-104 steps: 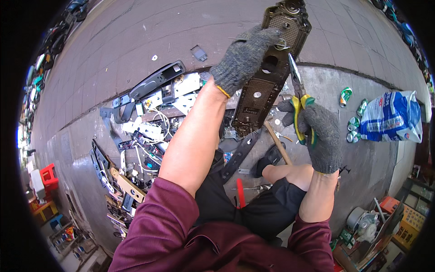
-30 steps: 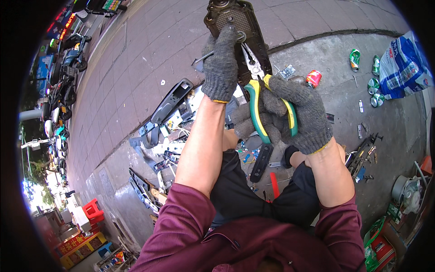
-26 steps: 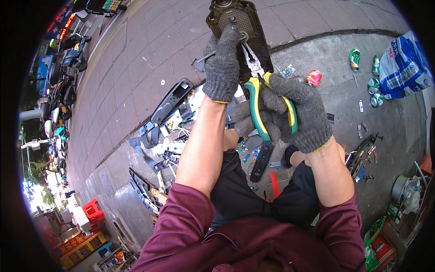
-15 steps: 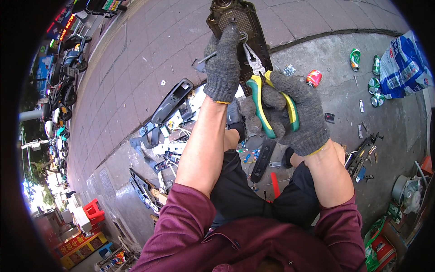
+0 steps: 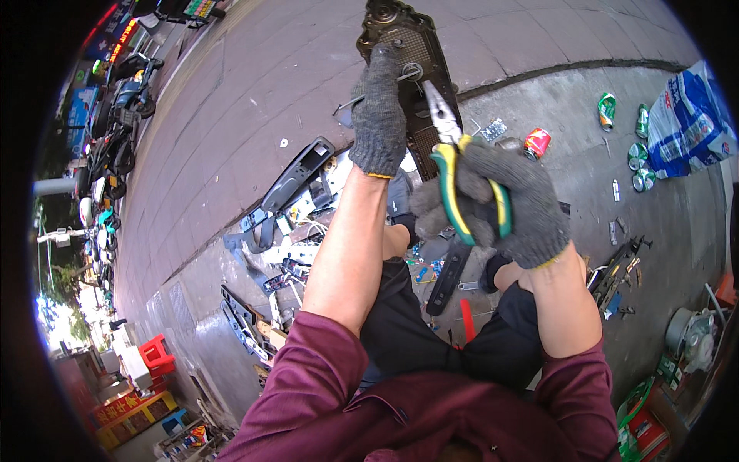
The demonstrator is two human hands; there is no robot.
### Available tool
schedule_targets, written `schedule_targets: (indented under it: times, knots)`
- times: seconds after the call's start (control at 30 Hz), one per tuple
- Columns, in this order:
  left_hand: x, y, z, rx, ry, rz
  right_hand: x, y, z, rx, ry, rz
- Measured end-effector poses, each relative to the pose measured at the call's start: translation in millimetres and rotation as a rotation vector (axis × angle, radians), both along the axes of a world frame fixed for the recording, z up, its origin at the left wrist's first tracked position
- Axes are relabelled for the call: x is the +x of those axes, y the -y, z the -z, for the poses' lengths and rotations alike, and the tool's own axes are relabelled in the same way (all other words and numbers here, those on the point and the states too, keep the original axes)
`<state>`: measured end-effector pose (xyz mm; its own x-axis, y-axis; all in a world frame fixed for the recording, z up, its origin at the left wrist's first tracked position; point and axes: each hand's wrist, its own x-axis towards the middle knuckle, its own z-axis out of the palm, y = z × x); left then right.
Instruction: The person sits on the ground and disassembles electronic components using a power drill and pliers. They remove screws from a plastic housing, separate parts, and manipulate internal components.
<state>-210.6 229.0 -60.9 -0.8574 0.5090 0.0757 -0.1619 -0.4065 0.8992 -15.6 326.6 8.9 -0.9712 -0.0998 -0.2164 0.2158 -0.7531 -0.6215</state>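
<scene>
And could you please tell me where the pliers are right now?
In the head view, the pliers are above and right of centre, in the gloved right hand, their tips seen against the dark textured plate that the left hand holds.

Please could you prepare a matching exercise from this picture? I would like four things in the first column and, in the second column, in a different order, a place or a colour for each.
Column one:
1. Pliers
2. Long dark plate
3. Drink can
4. Large plastic bag

Column two:
A. Blue and white, beside green cans
B. Gripped by the gloved left hand
C. Red, between the pliers and the bag
D. Held in the gloved right hand

Right pairs: 1-D, 2-B, 3-C, 4-A.
</scene>
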Motion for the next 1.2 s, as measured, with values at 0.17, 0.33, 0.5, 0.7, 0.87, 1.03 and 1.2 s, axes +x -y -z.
schedule_targets:
  times: [0.17, 0.33, 0.5, 0.7, 0.87, 1.03, 1.2]
  knots:
    - [0.6, 1.4, -5.8, -0.187, 0.006, 0.038, 6.9, 1.6, -2.3, -0.005, 0.079, 0.130]
    - [2.0, -0.8, 0.7, -0.116, -0.077, 0.087, -2.0, 4.3, 0.4, -0.085, 0.056, 0.176]
    - [4.2, -4.7, 6.0, -0.178, -0.196, -0.081, -2.5, 5.4, 2.7, -0.183, 0.101, 0.209]
    - [7.0, 4.2, -5.9, -0.209, -0.100, 0.004, -4.1, 5.3, -6.6, -0.231, 0.078, 0.150]
    - [13.4, 11.6, -17.7, -0.368, -0.282, -0.023, 1.0, 5.5, -20.0, -0.289, 0.238, 0.261]
    - [21.5, 7.4, -25.5, -0.522, -0.355, 0.006, -1.7, 10.5, -1.6, -0.334, 0.019, 0.165]
    - [26.2, -7.1, -30.8, -0.303, -0.194, 0.020, -7.6, 28.6, 15.6, 0.787, -0.243, 0.435]
